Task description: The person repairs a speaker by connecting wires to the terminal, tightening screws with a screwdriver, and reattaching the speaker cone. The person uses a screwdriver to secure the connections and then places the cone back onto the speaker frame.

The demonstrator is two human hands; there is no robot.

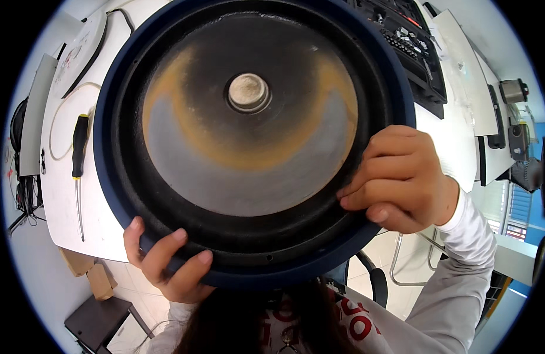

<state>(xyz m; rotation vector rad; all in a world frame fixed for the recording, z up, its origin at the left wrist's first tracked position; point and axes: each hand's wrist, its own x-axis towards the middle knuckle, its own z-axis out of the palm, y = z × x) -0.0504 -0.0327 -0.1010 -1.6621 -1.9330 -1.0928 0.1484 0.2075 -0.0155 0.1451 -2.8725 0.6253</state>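
Note:
A large round appliance (237, 189) fills the middle of the head view, its open face tilted toward me. It has a dark blue outer rim, a black inner ring, and a grey metal plate with gold and black discoloration. A short cream-coloured button stands out from the plate's centre. My left hand (169, 262) grips the rim at the lower left, fingers over the edge and thumb hidden beneath. On the right side, my right hand (402, 180) is closed around the rim, fingertips curled onto the black inner ring.
Left of the appliance, a black-and-yellow screwdriver (79, 147) lies on the white table (63, 218). An open black tool case (411, 53) with bits sits at the far right. A white round lid-like piece (84, 50) and a pale cable (59, 133) are at the far left.

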